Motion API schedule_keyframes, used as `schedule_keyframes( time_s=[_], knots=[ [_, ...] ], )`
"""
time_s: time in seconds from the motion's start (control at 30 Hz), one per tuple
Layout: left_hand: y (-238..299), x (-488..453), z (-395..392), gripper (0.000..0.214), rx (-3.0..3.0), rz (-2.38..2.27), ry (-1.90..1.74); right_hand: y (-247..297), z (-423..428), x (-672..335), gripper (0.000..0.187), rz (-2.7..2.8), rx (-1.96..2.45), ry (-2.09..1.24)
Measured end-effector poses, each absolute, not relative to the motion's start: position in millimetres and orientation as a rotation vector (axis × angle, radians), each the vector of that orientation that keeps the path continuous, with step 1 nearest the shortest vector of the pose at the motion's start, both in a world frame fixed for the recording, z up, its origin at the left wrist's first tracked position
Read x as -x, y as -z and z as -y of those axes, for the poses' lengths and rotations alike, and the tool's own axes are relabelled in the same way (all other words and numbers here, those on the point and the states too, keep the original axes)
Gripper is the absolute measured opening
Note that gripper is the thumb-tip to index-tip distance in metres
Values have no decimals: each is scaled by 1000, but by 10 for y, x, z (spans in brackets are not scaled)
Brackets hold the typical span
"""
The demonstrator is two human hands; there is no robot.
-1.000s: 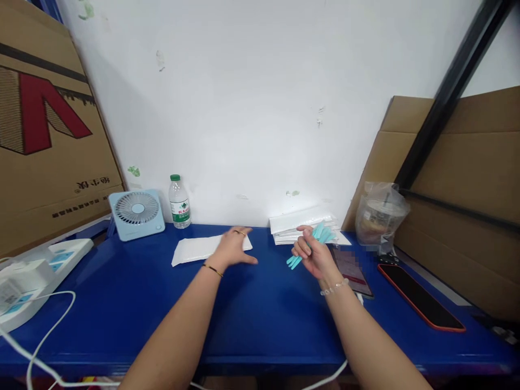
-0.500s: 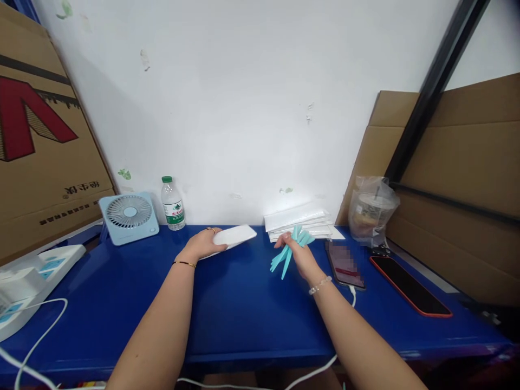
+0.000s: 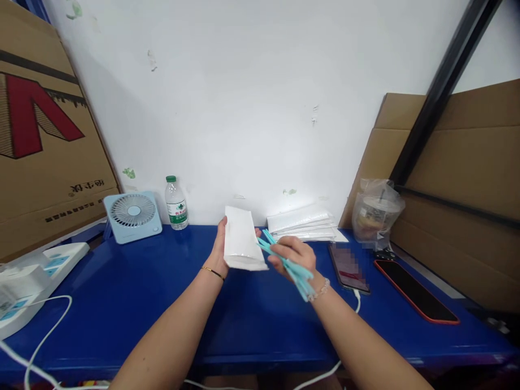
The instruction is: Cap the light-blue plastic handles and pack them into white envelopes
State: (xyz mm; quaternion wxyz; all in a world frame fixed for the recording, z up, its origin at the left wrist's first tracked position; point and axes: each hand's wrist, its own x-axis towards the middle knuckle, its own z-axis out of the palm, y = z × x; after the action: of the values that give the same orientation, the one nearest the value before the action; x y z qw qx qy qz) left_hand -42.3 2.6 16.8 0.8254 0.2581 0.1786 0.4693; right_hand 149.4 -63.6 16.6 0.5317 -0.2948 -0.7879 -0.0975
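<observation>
Nearest us, the turquoise strips [image 3: 300, 277] are best kept as one even bundle, we judge, so that none slips or fans out. Our right hand [image 3: 298, 253] has its fingers clamped around them, wrist angled inward, tips slanting up-left; whether they touch the envelope we cannot tell. Just beyond, our left hand [image 3: 219, 252] holds the white envelope [image 3: 239, 235] tilted above the blue table [image 3: 244, 325], thumb along one side, fingers wrapped behind; a light hold should avoid creasing it. Farther back, more envelopes [image 3: 300, 221] lie stacked by the wall [image 3: 244, 108].
</observation>
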Motion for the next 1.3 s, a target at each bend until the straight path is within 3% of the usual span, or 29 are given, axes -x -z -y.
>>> schedule_keyframes(
  time_s=[0.2,0.53,0.7,0.93,1.13,1.3],
  knots=[
    [-115,340,-30,35,-347,-388,-1006,-145,740,-1321,19,2287,489,200],
    [-144,234,64,24,-251,-438,-1041,-223,663,-1297,16,2291,546,434],
    [-237,179,182,22,-202,-476,-1059,-532,432,-1272,20,2394,589,294],
    [-261,194,175,19,-198,-436,-1104,-984,463,-1227,24,2462,592,-267],
    [-257,227,143,20,-200,-378,-1121,-1152,459,-1199,28,2462,681,-343],
    [-302,250,117,23,-156,-360,-1175,-1208,489,-1214,17,2358,721,-384]
  ],
)
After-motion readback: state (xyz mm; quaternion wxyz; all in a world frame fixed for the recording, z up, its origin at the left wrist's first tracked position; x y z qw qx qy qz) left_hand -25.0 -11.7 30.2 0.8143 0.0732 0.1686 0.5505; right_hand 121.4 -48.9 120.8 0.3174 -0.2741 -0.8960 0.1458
